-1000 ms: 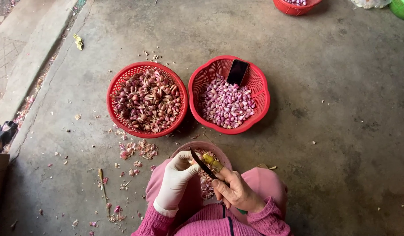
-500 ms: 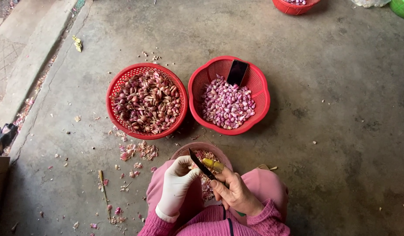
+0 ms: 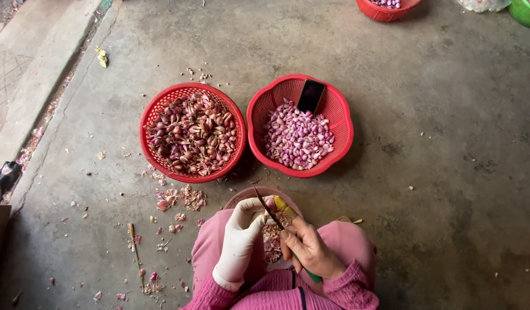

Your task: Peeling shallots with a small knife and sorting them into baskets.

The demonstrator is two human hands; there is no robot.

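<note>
Head view: left hand [image 3: 240, 236], white glove, pinches small shallot [image 3: 270, 203] over lap bowl [image 3: 242, 198]. Right hand [image 3: 308, 248] grips knife [image 3: 269, 209], blade on shallot. Best: cut slow, thumb clear, skins drop in bowl. Two red baskets [image 3: 157, 110] on floor ahead.

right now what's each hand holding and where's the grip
Right hand holds a knife by its handle, blade pointing up-left. Gloved left hand pinches a small shallot in its fingers at the blade.
</note>
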